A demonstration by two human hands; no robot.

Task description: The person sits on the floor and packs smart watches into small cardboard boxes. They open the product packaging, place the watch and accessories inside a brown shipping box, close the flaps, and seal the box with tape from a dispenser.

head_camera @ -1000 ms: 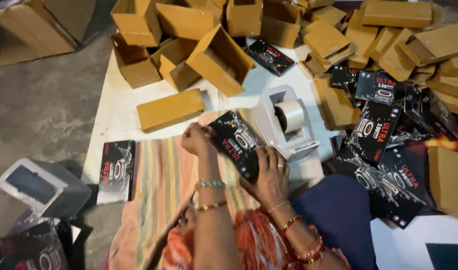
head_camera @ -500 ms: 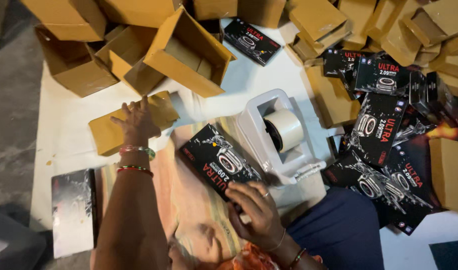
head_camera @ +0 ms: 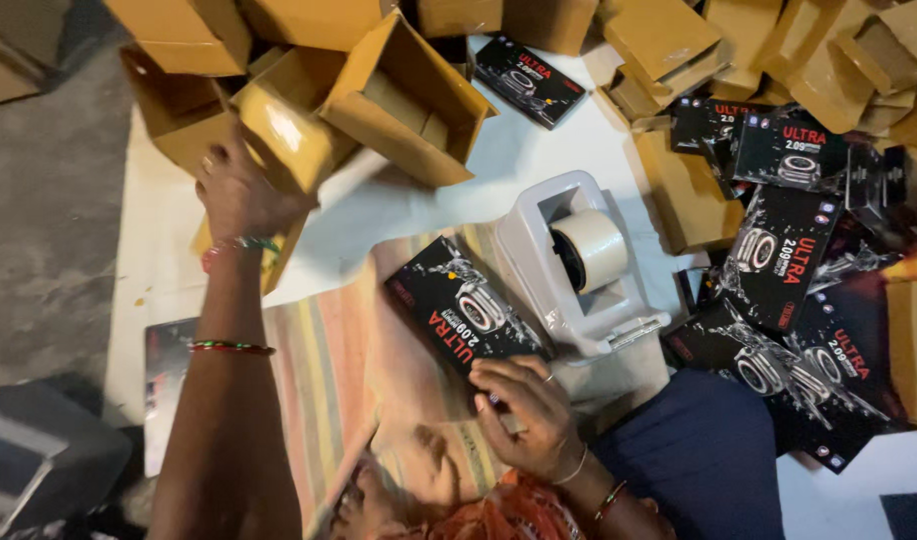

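Clamped on an open-topped brown carton [head_camera: 279, 135], the left hand [head_camera: 241, 195] reaches far forward, fingers wrapped over the near wall of that carton, which sits tilted among a heap of similar cartons [head_camera: 409, 95]; what lies inside it cannot be told. Right hand [head_camera: 524, 410] rests close to the body, its grip pressed with fingers curled on the near end of a flat black product box [head_camera: 464, 310] that lies slanted on a striped cloth [head_camera: 324, 370]. Just beside that box, to the right, stands a white tape dispenser [head_camera: 579, 265] with a pale roll in its cradle, so the way to the right is blocked at once. Beyond the dispenser a pile of black boxes [head_camera: 779, 260] overlaps and spreads to the right edge, mixed with more brown cartons [head_camera: 679, 190]. One more black box [head_camera: 529, 80] lies far off between the cartons at the top. Bare white sheet [head_camera: 519, 165] shows only in a narrow patch between the carton heap and the dispenser. On the left the sheet ends at grey floor [head_camera: 49, 250], where there is open room. Dark blue cloth [head_camera: 699, 460] covers the near right corner.
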